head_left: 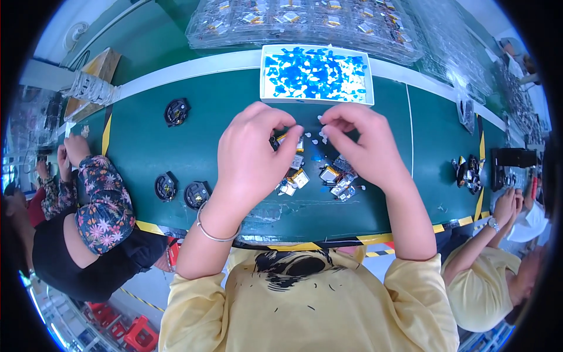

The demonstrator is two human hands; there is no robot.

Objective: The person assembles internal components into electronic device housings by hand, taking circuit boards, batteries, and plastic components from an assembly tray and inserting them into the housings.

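Note:
My left hand (252,149) is closed in a pinch above the middle of the green table, thumb and index finger nearly together; whatever they hold is too small to make out. Opposite it, my right hand (365,144) pinches too, with a small white piece (320,118) at its fingertips; whether it is gripped I cannot tell. Small silver battery packs with wires lie in two groups, one pile (300,178) beside my left hand and another pile (339,179) below my right. Several little white round pieces (315,142) are scattered between the hands.
A white box (267,94) of blue and white pieces stands beyond my hands. Black round housings (177,111) lie to the left, dark parts (468,173) to the right. Clear trays (234,38) of parts sit at the back. Co-workers sit on both sides.

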